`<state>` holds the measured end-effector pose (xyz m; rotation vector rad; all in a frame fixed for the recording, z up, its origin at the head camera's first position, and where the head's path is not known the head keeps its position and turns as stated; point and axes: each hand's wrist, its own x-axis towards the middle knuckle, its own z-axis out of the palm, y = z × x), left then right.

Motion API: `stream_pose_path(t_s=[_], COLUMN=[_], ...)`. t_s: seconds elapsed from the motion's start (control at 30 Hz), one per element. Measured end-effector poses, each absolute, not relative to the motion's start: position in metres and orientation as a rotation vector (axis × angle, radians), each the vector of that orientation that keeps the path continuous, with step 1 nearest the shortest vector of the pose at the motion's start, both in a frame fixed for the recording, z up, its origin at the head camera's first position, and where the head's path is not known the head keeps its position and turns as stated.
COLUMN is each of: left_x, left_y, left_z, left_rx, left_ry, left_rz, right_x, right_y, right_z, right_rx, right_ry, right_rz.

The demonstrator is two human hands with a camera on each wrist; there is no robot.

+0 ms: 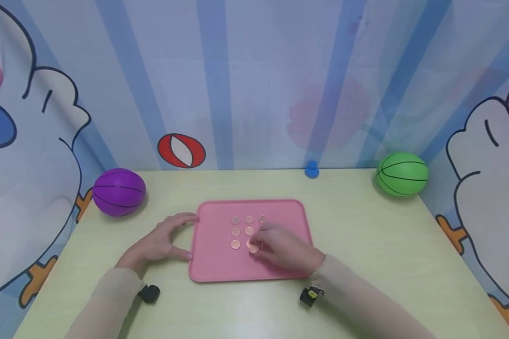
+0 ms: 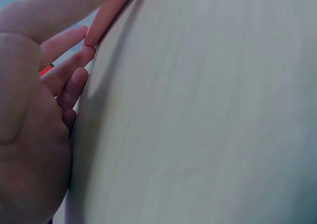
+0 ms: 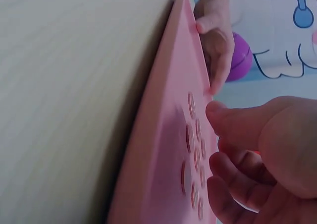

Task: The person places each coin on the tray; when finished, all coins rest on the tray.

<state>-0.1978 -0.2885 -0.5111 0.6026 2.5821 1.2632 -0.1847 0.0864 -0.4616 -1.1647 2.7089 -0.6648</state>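
Observation:
A pink tray (image 1: 212, 270) lies on the table, with small copper-coloured coins (image 1: 235, 231) set out in rows on it. Over the lower right coins, my right hand (image 1: 282, 249) has its fingers bent and partly covers them. One coin (image 1: 254, 248) shows below its fingertips. In the right wrist view, a gap separates the thumb (image 3: 235, 122) from the curled fingers, and the nearest coin (image 3: 185, 177) sits on the tray, apart from them. My left hand (image 1: 159, 242) spreads along the tray's left side, its thumb and fingertips at the rim (image 2: 106, 18).
A purple ball (image 1: 119, 192) stands at the table's back left, a green ball (image 1: 402, 174) at the back right. A small blue knob-shaped thing (image 1: 311, 169) stands by the back edge. Behind the pale table (image 1: 348, 216) hangs a printed curtain (image 1: 263, 70).

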Motion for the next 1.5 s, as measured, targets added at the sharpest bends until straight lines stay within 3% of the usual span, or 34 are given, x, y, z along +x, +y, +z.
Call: stream_pose_path(t_s=[0.5,1.2,1.5], left_x=[-0.197,-0.197,-0.196], left_y=[-0.291,-0.289,-0.288], left_z=[-0.512,-0.511,-0.51], left_rx=[0.646,0.601,0.582], left_ry=[2.581,2.574,2.571], left_rz=[1.285,1.276,1.259], right_x=[-0.175,-0.172,-0.177], right_y=[0.048,0.04,0.058], right_z=[-0.477,-0.478,-0.468], right_rx=[-1.227,-1.16,-1.097], right_ry=[2.72,2.735,2.782], right_rz=[-0.573,-0.591,-0.7])
